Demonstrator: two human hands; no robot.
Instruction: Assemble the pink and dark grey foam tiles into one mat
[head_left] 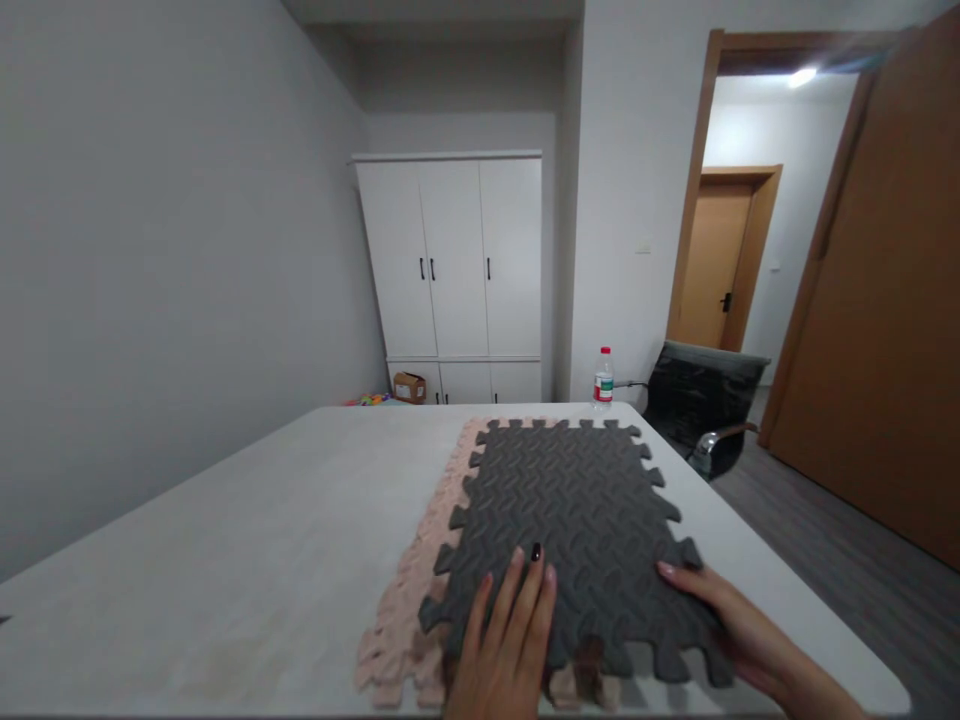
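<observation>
A dark grey foam puzzle mat (570,510) with interlocking tabs along its edges lies over pink foam mats (409,600) on the white table. The pink ones stick out along its left side and near edge. My left hand (506,630) rests with its fingers stretched out on the near left part of the grey mat. At the right edge, my right hand (720,605) grips the grey mat, thumb on top and fingers hidden beneath it. The near right corner of that mat looks slightly raised.
A water bottle (603,378) with a red cap stands at the table's far edge. Beyond the right side is a black office chair (701,400). A white cabinet (457,260) and a cardboard box (409,387) are at the back. The white tabletop (247,540) extends left toward the wall.
</observation>
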